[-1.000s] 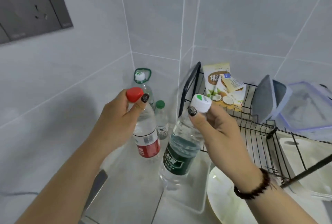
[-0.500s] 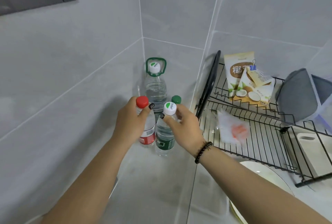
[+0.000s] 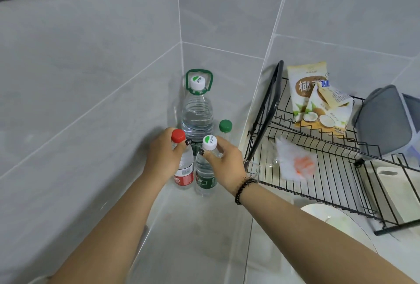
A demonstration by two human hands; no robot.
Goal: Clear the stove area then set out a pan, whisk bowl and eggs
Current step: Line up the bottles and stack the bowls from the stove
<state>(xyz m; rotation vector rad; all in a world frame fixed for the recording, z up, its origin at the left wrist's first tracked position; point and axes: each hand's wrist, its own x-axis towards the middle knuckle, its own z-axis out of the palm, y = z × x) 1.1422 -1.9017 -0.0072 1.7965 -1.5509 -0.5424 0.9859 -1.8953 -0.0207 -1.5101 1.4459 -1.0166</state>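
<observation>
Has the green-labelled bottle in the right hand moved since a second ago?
Yes. The green-labelled bottle has gone from tilted beside the dish rack to upright on the counter, nearer the large handled bottle in the corner. The right hand grips its neck.

Our counter (image 3: 204, 233) lies bare in front of the two small bottles we hold, so we can draw back that way. Behind them the large bottle (image 3: 197, 115) and green-capped bottle (image 3: 225, 127) fill the tiled corner. The wire rack (image 3: 322, 170) walls off our right; tiled wall (image 3: 79, 101) closes the left
</observation>
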